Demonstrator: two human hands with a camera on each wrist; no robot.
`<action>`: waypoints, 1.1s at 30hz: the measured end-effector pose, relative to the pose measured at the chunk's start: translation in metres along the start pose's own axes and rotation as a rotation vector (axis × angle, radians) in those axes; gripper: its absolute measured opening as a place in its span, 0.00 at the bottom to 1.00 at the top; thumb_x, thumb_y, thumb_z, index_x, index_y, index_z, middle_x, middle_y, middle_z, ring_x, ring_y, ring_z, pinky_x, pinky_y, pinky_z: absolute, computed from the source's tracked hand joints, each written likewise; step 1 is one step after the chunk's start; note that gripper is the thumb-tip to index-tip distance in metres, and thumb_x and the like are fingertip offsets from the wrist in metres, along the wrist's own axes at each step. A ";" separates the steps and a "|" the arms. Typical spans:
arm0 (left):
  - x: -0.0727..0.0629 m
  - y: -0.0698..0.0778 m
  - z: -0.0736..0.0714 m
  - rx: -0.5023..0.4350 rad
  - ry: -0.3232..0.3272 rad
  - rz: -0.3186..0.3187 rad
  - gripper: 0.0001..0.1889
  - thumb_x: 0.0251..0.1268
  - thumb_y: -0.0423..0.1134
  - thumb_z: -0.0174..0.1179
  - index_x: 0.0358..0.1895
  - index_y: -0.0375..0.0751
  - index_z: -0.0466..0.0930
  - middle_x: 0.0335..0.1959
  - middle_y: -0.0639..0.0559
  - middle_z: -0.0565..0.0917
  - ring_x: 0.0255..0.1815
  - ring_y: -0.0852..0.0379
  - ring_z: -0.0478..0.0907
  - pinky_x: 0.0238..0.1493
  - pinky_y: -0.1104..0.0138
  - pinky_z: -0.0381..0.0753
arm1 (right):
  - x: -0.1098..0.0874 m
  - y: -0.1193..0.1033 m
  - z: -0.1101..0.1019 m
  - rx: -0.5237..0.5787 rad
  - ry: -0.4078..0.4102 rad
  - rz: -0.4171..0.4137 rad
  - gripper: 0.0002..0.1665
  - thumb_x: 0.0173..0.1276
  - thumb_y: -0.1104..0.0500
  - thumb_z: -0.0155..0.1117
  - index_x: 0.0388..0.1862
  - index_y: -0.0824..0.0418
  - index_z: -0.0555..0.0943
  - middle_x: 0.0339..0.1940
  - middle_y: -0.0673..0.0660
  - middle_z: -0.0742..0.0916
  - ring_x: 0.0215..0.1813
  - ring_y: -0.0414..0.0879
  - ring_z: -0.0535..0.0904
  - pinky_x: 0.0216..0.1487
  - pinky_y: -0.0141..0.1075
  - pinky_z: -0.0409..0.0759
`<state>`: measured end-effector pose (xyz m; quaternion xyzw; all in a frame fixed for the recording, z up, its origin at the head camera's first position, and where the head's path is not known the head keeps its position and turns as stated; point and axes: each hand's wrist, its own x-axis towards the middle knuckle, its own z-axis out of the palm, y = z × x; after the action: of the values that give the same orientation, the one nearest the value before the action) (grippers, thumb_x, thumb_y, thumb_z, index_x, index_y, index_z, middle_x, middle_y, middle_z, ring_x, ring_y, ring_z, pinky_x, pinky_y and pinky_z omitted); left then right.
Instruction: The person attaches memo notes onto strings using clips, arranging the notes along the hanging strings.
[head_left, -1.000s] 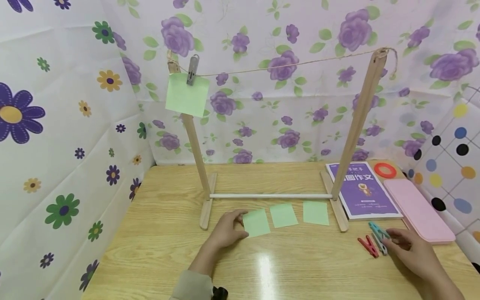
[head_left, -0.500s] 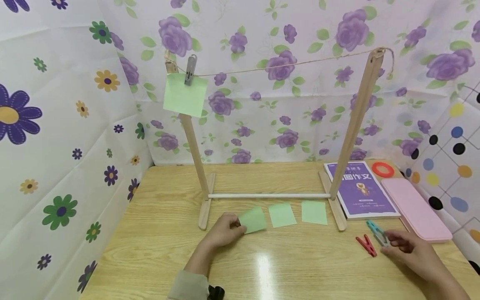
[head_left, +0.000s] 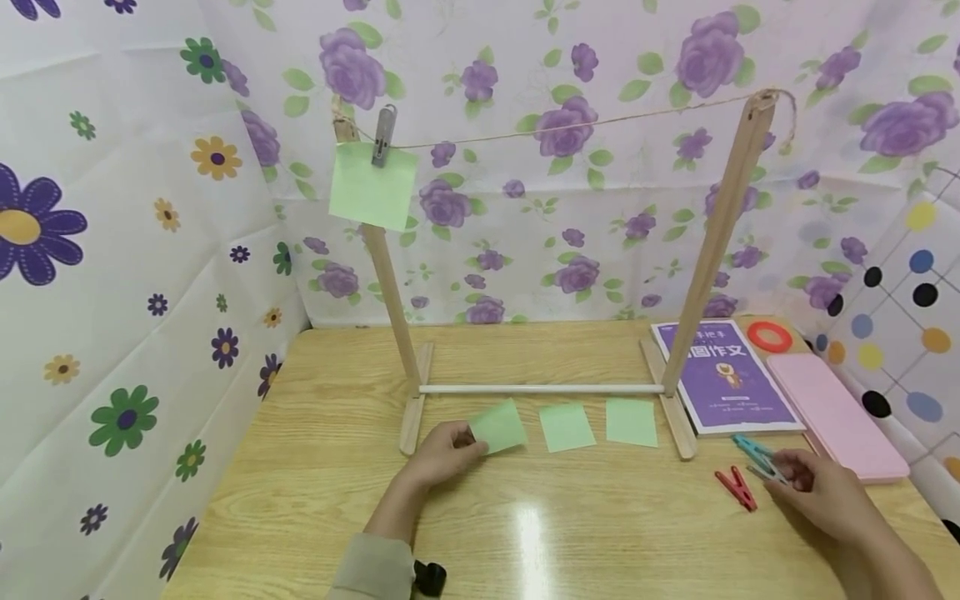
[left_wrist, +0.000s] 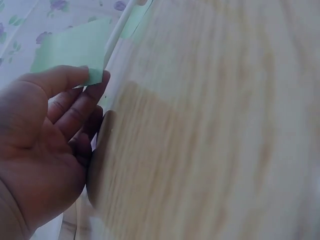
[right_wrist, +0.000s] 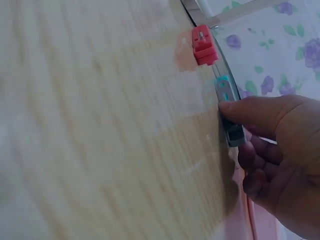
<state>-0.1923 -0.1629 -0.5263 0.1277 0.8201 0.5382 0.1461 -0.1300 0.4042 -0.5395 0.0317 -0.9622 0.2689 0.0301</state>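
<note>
My left hand [head_left: 438, 457] pinches the left edge of a light green paper square [head_left: 501, 427] between thumb and fingers. In the left wrist view the paper [left_wrist: 75, 47] stands tilted up from the table. Two more green squares [head_left: 567, 427] [head_left: 632, 422] lie flat to its right. On the right, my right hand [head_left: 828, 496] pinches a grey clothespin [right_wrist: 235, 136] between thumb and index finger. A teal clothespin [head_left: 752, 451] lies right beside it, partly overlapped in the right wrist view. The red clothespin [head_left: 737, 489] lies just left of that hand.
A wooden frame [head_left: 716, 250] carries a string [head_left: 600, 122] across its top. A grey clothespin [head_left: 384, 137] holds a green square [head_left: 372, 187] at the string's left end. A purple book [head_left: 738, 392], a pink case [head_left: 836, 417] and a red ring [head_left: 769, 337] sit at right.
My left hand has picked up the edge of the leftmost green square, which has tilted and shifted slightly left and back. My right hand has closed its fingers on the grey clothespin and turned it slightly.
</note>
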 end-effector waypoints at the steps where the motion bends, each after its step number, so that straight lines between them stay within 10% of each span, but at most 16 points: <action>1: 0.000 0.000 0.000 -0.001 -0.004 0.005 0.09 0.72 0.40 0.64 0.43 0.37 0.84 0.36 0.54 0.84 0.39 0.58 0.77 0.44 0.64 0.79 | 0.001 0.000 -0.001 -0.016 -0.018 0.002 0.25 0.64 0.51 0.77 0.50 0.68 0.82 0.30 0.51 0.81 0.29 0.35 0.72 0.27 0.30 0.73; 10: 0.000 -0.003 0.001 0.018 0.044 0.004 0.07 0.73 0.39 0.62 0.38 0.40 0.85 0.30 0.55 0.81 0.32 0.60 0.72 0.33 0.70 0.75 | 0.008 -0.007 -0.006 -0.071 -0.029 -0.020 0.27 0.62 0.44 0.77 0.45 0.67 0.87 0.34 0.57 0.89 0.37 0.55 0.84 0.40 0.58 0.83; 16: 0.001 -0.003 0.004 -0.024 0.171 -0.048 0.11 0.75 0.39 0.59 0.32 0.39 0.75 0.22 0.55 0.77 0.27 0.59 0.69 0.30 0.70 0.70 | -0.001 -0.012 -0.008 0.000 0.103 -0.001 0.21 0.60 0.56 0.79 0.45 0.69 0.84 0.36 0.64 0.89 0.29 0.36 0.82 0.27 0.33 0.83; 21: 0.005 0.002 0.007 -0.099 0.280 -0.080 0.10 0.76 0.41 0.58 0.48 0.38 0.82 0.40 0.49 0.86 0.43 0.55 0.79 0.47 0.64 0.80 | -0.003 -0.017 -0.007 0.120 0.201 -0.008 0.25 0.68 0.54 0.74 0.57 0.67 0.81 0.40 0.70 0.89 0.28 0.26 0.81 0.27 0.19 0.78; 29: 0.016 0.041 -0.003 -0.364 0.408 -0.030 0.11 0.76 0.36 0.58 0.52 0.31 0.77 0.49 0.37 0.82 0.45 0.44 0.85 0.50 0.59 0.87 | 0.010 -0.051 -0.019 0.224 0.394 -0.107 0.19 0.63 0.61 0.77 0.50 0.66 0.84 0.30 0.28 0.82 0.21 0.31 0.80 0.18 0.22 0.73; 33: 0.025 0.065 -0.015 -0.444 0.445 0.044 0.11 0.75 0.33 0.59 0.54 0.30 0.77 0.45 0.37 0.82 0.41 0.52 0.85 0.48 0.66 0.88 | 0.024 -0.078 -0.030 0.292 0.445 -0.183 0.19 0.56 0.69 0.79 0.47 0.66 0.85 0.31 0.37 0.84 0.27 0.28 0.79 0.22 0.19 0.77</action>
<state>-0.2181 -0.1409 -0.4634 -0.0103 0.6915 0.7219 -0.0243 -0.1468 0.3517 -0.4720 0.0629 -0.8761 0.4012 0.2598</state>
